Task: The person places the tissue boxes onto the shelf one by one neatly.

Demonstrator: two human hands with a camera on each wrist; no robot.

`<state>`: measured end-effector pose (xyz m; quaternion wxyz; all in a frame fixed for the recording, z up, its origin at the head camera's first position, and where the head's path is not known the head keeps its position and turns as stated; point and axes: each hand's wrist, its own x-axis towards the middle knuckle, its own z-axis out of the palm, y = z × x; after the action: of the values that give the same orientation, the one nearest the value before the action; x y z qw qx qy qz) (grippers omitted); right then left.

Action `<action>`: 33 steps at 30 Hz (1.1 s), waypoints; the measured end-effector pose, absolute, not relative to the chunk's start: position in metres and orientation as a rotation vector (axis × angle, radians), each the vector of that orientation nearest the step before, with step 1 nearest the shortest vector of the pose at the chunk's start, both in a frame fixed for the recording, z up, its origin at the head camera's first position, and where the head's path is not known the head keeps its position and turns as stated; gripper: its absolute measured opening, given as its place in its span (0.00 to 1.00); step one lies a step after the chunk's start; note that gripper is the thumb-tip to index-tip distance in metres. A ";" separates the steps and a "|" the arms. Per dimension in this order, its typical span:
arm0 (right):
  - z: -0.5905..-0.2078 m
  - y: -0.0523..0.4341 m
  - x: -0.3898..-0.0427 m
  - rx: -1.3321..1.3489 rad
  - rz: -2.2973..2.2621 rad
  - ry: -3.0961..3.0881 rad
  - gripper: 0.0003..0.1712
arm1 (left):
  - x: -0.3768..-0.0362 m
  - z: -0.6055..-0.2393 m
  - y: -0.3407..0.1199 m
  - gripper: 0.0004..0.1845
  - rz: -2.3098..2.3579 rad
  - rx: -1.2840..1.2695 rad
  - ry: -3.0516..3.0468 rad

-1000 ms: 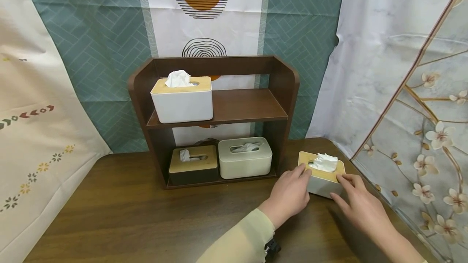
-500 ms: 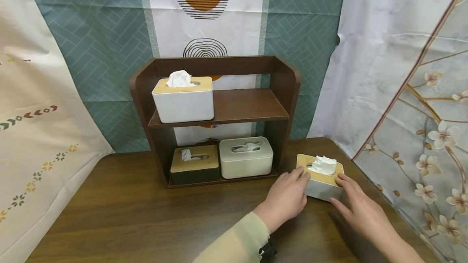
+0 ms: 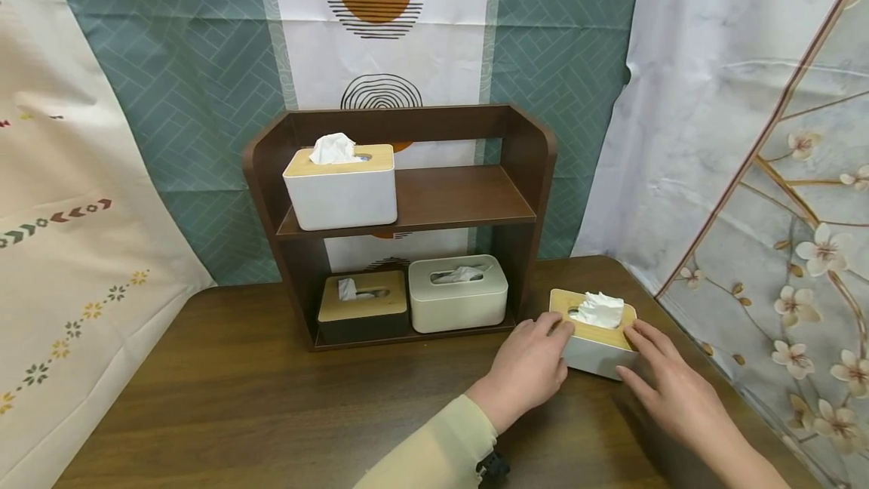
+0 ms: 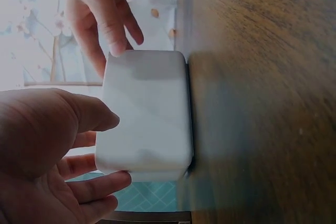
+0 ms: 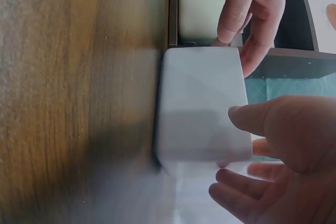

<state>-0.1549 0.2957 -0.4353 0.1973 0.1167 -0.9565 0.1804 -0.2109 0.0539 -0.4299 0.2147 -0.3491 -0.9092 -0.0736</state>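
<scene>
A small tissue box (image 3: pixel 596 355), light grey with a wood-coloured lid and white tissue sticking out, sits on the table to the right of the shelf. My left hand (image 3: pixel 524 365) grips its left end, fingertips over the lid's edge and thumb at the front face, as the left wrist view shows. At the opposite end my right hand (image 3: pixel 679 392) holds the corner, its fingers along the side. In the right wrist view the right thumb (image 5: pixel 252 116) overlaps the plain front of the box. The far sides of the box are hidden.
A brown two-tier shelf (image 3: pixel 468 195) stands at the back. On its upper tier is a large white tissue box (image 3: pixel 342 200); below are a black tissue box (image 3: pixel 363 325) and a cream tissue box (image 3: pixel 459 312). Patterned cloth (image 3: pixel 747 247) hangs close on the right.
The small tissue box has slid slightly toward me and a little to the left, with both hands moving along at its ends. The boxes on the shelf stay put.
</scene>
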 end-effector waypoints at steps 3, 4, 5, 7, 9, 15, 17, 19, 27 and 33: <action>-0.435 0.298 -0.156 0.293 0.548 -2.719 0.39 | -0.212 -0.430 0.054 0.27 -0.221 -0.967 -2.531; -0.434 0.299 -0.156 0.278 0.562 -2.738 0.39 | -0.212 -0.430 0.054 0.27 -0.228 -0.967 -2.540; -0.434 0.299 -0.157 0.264 0.571 -2.755 0.39 | -0.212 -0.430 0.054 0.28 -0.238 -0.968 -2.552; -0.434 0.301 -0.157 0.249 0.592 -2.774 0.39 | -0.213 -0.430 0.054 0.28 -0.257 -0.970 -2.575; -0.434 0.302 -0.157 0.250 0.608 -2.775 0.39 | -0.213 -0.430 0.054 0.28 -0.274 -0.968 -2.604; -0.435 0.302 -0.158 0.242 0.646 -2.766 0.37 | -0.212 -0.430 0.056 0.29 -0.309 -0.945 -2.662; -0.435 0.301 -0.158 0.232 0.650 -2.771 0.38 | -0.212 -0.430 0.057 0.29 -0.326 -0.934 -2.679; -0.435 0.300 -0.158 0.225 0.655 -2.773 0.38 | -0.213 -0.430 0.057 0.29 -0.345 -0.925 -2.696; -0.436 0.299 -0.156 0.226 0.656 -2.752 0.38 | -0.213 -0.431 0.059 0.28 -0.455 -0.875 -2.711; -0.437 0.299 -0.157 0.227 0.646 -2.751 0.37 | -0.213 -0.434 0.060 0.28 -0.454 -0.873 -2.652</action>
<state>-0.1571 0.2989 -0.4368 0.1526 0.0791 -0.9591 0.2251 -0.2133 0.0602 -0.4344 0.1558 -0.3048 -0.9261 -0.1586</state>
